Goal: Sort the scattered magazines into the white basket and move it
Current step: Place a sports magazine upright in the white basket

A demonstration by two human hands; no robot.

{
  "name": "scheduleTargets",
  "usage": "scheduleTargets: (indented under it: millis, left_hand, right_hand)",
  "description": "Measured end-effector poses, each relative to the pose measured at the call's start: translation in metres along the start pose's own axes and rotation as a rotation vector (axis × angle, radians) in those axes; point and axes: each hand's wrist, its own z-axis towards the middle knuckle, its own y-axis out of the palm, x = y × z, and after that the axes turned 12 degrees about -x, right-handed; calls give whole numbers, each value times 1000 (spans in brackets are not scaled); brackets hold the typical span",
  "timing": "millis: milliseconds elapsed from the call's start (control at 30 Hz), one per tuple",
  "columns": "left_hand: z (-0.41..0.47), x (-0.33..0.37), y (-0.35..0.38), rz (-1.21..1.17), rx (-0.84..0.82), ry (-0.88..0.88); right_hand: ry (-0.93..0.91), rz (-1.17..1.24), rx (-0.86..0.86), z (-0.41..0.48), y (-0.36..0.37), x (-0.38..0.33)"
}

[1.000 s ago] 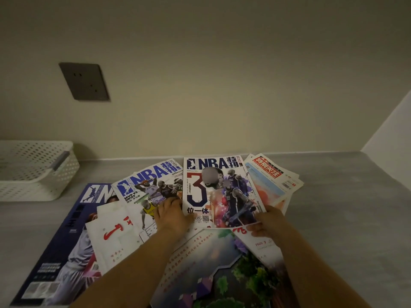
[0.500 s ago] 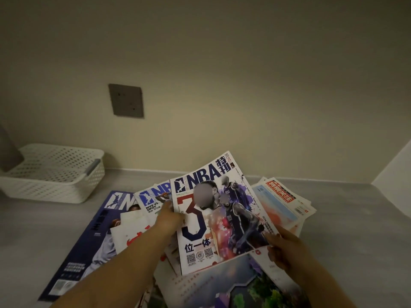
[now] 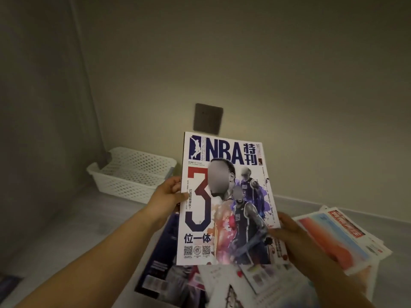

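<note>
I hold a white NBA magazine (image 3: 224, 196) with a big dark "3" on its cover, raised above the table and facing me. My left hand (image 3: 165, 200) grips its left edge with the thumb on the cover. My right hand (image 3: 293, 238) holds its lower right edge. The white perforated basket (image 3: 124, 172) sits at the back left against the wall, and I see nothing inside it. Other magazines lie scattered below: a dark blue one (image 3: 160, 263) under the raised cover and a red and light-blue stack (image 3: 342, 238) on the right.
The grey table (image 3: 73, 232) runs to a beige back wall with a dark socket plate (image 3: 208, 117). A grey side wall (image 3: 40, 107) closes the left, right behind the basket. More loose printed pages (image 3: 251, 283) lie near the front edge.
The NBA magazine has risen off the pile, from flat on the table to held up in both hands. My view has swung left, bringing the basket closer to centre.
</note>
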Motion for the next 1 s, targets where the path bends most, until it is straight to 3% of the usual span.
scheduleTargets:
  millis: [167,567,733,1000]
  left_hand:
    - [-7,23,-65,55,68,53]
    - [56,100,-206,272,282,232]
    - [94,101,-238,251,348,248]
    - [142,71,-269,256,339,137]
  right_hand:
    - [-126,18,1,44,69,-36]
    - [-350,-159,200,160,180,-134]
    - [-364,-30,245,226,195,-154]
    - [-276,145,224,291,209,-125]
